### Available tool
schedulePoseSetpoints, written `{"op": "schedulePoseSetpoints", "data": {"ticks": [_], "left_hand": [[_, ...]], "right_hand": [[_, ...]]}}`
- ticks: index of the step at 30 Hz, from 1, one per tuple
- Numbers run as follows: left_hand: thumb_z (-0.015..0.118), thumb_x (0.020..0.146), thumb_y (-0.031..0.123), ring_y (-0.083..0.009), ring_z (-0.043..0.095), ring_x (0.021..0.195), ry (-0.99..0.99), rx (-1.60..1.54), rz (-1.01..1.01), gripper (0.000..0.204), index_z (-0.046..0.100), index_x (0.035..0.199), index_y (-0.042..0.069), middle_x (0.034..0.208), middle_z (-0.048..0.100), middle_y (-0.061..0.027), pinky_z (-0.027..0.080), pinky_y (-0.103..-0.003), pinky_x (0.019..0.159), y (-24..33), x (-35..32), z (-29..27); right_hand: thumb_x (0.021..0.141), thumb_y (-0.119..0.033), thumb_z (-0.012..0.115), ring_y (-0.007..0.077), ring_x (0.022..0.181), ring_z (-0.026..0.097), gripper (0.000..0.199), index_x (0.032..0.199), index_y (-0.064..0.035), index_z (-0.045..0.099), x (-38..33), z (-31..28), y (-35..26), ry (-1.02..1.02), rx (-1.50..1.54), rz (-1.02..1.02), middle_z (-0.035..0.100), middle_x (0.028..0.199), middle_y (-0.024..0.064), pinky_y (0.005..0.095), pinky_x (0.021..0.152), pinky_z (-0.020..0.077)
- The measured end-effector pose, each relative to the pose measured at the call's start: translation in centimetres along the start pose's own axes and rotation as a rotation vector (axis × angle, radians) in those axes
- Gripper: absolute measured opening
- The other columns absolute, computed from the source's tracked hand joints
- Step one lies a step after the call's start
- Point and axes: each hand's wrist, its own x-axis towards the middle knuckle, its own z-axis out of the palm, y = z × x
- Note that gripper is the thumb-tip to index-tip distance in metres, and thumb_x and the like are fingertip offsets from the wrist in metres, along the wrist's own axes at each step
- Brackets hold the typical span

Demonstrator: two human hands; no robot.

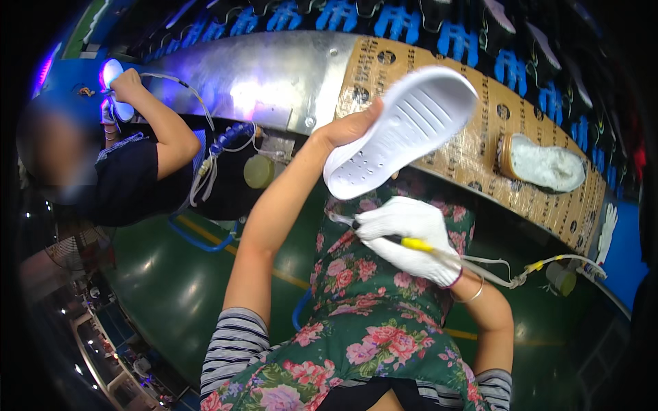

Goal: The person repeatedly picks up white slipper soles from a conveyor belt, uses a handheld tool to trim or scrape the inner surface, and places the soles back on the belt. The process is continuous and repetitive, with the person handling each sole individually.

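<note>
Green pink-flowered apron fabric fills the lower centre of the frame. At upper centre, the bare left hand has a white, ridged shoe sole in its grip; below, the white-gloved right hand clasps a slim black-and-yellow tool. Brown cardboard on the metal bench, right, bears a tan-edged white sole-shaped piece.

Dark block capitals repeat in rows across the glossy brown tape covering part of the bench, cut short in places. Round dark emblems sit among the rows, their inner detail too small to tell. On the white sole, faint raised marks stand near the middle, too unclear to read as letters or numbers.
</note>
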Motion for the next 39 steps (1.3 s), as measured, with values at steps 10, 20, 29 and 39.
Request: {"op": "schedulePoseSetpoints", "data": {"ticks": [10, 20, 29, 39], "left_hand": [[0.044, 0.108, 0.04, -0.037, 0.036, 0.152, 0.407, -0.714, 0.902, 0.06, 0.036, 0.162, 0.014, 0.164, 0.04, -0.0144, 0.022, -0.059, 0.127, -3.2, -4.2, 0.4], [0.058, 0.091, 0.064, -0.0526, 0.051, 0.136, -0.042, -1.085, 0.324, 0.094, 0.035, 0.16, 0.004, 0.154, 0.045, -0.032, 0.043, -0.073, 0.107, -12.6, -10.2, 7.2], [0.052, 0.086, 0.088, -0.0363, 0.047, 0.145, 0.367, -0.678, 0.411, 0.109, 0.029, 0.165, 0.016, 0.162, 0.043, -0.0144, 0.037, -0.056, 0.122, -11.7, -4.7, 12.2], [0.063, 0.085, 0.077, -0.0341, 0.05, 0.144, 0.257, -0.702, 0.359, 0.104, 0.033, 0.163, 0.015, 0.159, 0.047, -0.0145, 0.04, -0.051, 0.122, -18.0, -3.8, 10.3]], "right_hand": [[0.091, 0.001, 0.074, 0.0171, 0.094, 0.072, 0.019, 0.109, 0.0028, 0.075, -0.3, -1.9, 2.1, 0.658, 0.876, 0.503, 0.077, 0.114, 0.0163, 0.0284, 0.082, 0.0582], [0.09, 0.0, 0.076, 0.0148, 0.096, 0.072, 0.02, 0.111, 0.0015, 0.078, 0.1, -0.7, 1.5, 0.472, 0.518, 0.418, 0.078, 0.109, 0.0102, 0.0291, 0.085, 0.0582], [0.075, -0.004, 0.082, 0.0297, 0.094, 0.076, 0.03, 0.105, -0.0088, 0.08, 2.9, -4.4, -4.7, 0.282, -0.502, -0.185, 0.079, 0.109, 0.0125, 0.0373, 0.082, 0.0598], [0.079, -0.008, 0.08, 0.0262, 0.091, 0.075, 0.031, 0.11, -0.013, 0.08, 2.7, -3.1, -3.9, 0.235, -0.704, -0.306, 0.079, 0.106, 0.0097, 0.0391, 0.076, 0.0592]]}}
